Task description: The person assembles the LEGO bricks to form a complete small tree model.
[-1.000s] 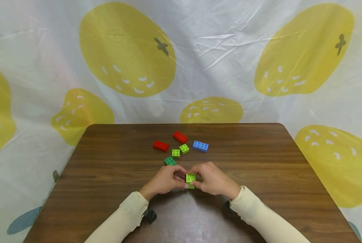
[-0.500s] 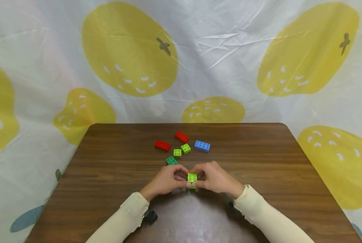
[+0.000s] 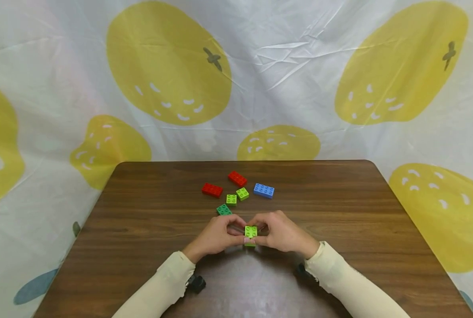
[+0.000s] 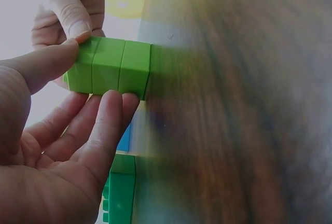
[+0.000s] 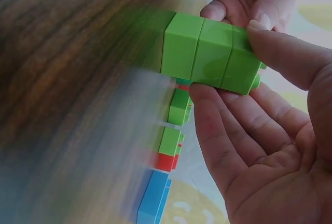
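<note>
A stack of three lime-green building bricks [image 3: 250, 232] stands upright on the table between both hands. My left hand [image 3: 218, 235] pinches it from the left, thumb at the near side and fingers behind. From the right, my right hand [image 3: 283, 234] pinches the same stack with its thumb beside the other thumb. In the left wrist view the stack [image 4: 109, 67] shows its flush side walls with thin seams. The right wrist view shows the stack [image 5: 210, 53] with its bottom against the tabletop and studs at its top.
Just beyond the hands lies a dark green brick [image 3: 224, 210]. Two lime-green bricks, one of them square-on [image 3: 231, 200], lie farther back. Two red bricks, the nearer left one [image 3: 212, 190] included, and a blue brick [image 3: 264, 190] are behind on the wooden table [image 3: 332, 203].
Thumbs have come together at the near side of the stack as the right thumb shifted slightly. The stack stays in place; over the last half second almost nothing moves.
</note>
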Demonstrator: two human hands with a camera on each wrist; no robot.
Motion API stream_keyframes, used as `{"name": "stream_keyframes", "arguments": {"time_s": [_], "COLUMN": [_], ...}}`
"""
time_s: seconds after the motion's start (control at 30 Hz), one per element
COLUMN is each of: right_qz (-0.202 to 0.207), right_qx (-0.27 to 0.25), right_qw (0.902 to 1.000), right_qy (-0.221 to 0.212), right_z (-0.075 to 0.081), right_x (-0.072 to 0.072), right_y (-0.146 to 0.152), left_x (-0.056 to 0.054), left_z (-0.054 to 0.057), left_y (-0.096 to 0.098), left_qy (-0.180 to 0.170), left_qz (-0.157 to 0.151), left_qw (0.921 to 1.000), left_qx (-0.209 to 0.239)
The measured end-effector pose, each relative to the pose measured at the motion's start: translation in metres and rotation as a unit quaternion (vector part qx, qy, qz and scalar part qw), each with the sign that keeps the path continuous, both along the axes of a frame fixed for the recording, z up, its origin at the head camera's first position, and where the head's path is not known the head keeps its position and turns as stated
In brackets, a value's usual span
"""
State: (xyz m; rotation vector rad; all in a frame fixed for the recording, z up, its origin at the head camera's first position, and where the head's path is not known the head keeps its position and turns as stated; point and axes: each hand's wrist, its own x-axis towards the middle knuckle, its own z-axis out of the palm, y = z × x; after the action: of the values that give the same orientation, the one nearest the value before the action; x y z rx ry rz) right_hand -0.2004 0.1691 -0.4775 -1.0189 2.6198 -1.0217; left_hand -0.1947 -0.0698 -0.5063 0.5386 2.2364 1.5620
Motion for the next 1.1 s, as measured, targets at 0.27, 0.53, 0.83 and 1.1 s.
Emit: {"name": "stream_keyframes", "arguments": {"time_s": [0.27, 0.53, 0.83, 1.1], "right_qz": [0.001, -0.003, -0.008, -0.011], "right_qx": [-0.01, 0.003, 0.016, 0.024], "right_qw": [1.0, 1.0, 0.9998, 0.9996], "right_qy": [0.002, -0.001, 0.006, -0.005], "right_z": [-0.004, -0.005, -0.004, -0.002], "right_x": [-0.001, 0.0, -0.001, -0.002], "right_y": [0.0, 0.0, 0.0, 0.001], "left_x": [-0.002, -0.009, -0.027, -0.044], "left_z": [0.0, 0.008, 0.019, 0.017], "left_y": [0.0, -0.011, -0.031, -0.045], "left_qy": [0.012, 0.062, 0.099, 0.096], "left_qz": [-0.001, -0.003, 0.038, 0.072], "left_qw": [0.9999, 0.9975, 0.9933, 0.9909], "left_qx": [-0.013, -0.036, -0.046, -0.06]}}
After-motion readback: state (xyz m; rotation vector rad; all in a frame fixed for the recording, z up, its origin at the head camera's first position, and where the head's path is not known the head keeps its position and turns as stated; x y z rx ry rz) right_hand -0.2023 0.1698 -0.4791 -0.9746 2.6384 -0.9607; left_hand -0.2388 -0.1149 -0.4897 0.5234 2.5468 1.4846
